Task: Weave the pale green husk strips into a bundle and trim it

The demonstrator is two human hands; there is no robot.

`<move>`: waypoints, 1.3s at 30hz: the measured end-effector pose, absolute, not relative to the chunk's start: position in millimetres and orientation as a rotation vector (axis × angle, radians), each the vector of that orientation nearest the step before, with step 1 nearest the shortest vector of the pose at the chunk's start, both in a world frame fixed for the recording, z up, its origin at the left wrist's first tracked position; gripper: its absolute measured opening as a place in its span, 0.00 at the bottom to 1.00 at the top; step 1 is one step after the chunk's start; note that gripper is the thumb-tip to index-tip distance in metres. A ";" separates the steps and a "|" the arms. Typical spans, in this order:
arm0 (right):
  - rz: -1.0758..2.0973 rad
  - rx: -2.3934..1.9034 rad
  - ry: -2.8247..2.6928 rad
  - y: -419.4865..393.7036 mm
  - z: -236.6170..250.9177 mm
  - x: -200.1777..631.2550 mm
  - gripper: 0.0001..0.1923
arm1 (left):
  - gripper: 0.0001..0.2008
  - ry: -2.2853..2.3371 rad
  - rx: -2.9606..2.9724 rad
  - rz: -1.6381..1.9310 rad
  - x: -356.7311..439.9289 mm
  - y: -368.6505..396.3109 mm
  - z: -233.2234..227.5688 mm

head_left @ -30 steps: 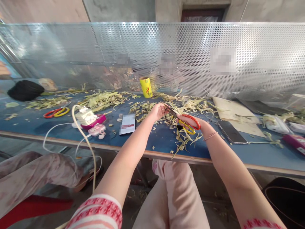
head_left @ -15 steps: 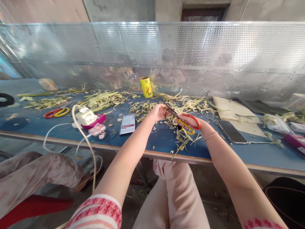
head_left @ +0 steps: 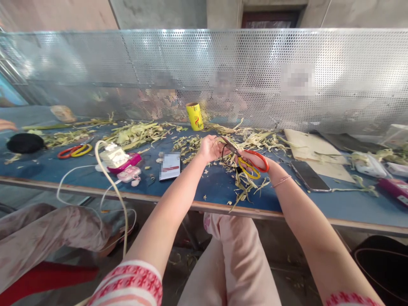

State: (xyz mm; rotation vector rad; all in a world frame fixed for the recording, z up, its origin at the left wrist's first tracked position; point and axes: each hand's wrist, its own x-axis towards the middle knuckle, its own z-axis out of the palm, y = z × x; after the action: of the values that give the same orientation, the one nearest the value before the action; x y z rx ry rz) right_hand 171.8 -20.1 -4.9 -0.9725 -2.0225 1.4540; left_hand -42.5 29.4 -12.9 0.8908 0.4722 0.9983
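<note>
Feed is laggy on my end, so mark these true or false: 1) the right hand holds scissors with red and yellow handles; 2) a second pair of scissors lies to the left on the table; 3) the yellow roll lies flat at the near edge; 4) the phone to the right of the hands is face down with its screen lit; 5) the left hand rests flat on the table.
1) True: the right hand grips the scissors.
2) True: the second scissors lie on the blue table.
3) False: the yellow roll stands upright near the mesh screen.
4) False: the phone shows a dark screen.
5) False: the left hand is raised at the scissor blades.
</note>
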 end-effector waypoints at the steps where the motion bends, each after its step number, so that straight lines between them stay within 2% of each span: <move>1: 1.455 -0.963 -2.014 -20.0 -4.6 172.0 0.27 | 0.20 0.455 0.903 1.013 -43.1 29.2 -13.5; 6: 1.479 -0.874 -1.969 -23.9 0.9 170.7 0.26 | 0.24 0.512 0.993 1.133 -44.3 27.2 -14.9; 8: 1.523 -0.815 -1.948 -26.8 4.2 169.5 0.26 | 0.23 0.529 1.014 1.170 -43.6 26.1 -13.9; 13: 1.666 -0.658 -1.894 -34.0 10.2 166.4 0.27 | 0.06 0.466 1.024 1.165 -36.1 23.1 -12.1; 20: 1.679 -0.797 -1.864 -36.8 9.8 164.0 0.34 | 0.08 0.482 1.097 1.142 -26.9 20.4 -14.3; 28: 1.790 -0.568 -1.902 -30.7 3.7 164.9 0.29 | 0.05 0.514 1.157 1.124 -24.4 22.7 -16.1; 39: 1.758 -0.660 -1.912 -34.8 6.1 163.0 0.31 | 0.08 0.602 1.053 1.149 -20.7 16.4 -11.4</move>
State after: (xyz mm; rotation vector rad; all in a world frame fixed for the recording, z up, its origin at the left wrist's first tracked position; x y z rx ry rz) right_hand 163.0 -34.8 6.1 -0.6595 -1.9120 1.7582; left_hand -20.7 16.4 -11.4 1.0525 0.6022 1.1488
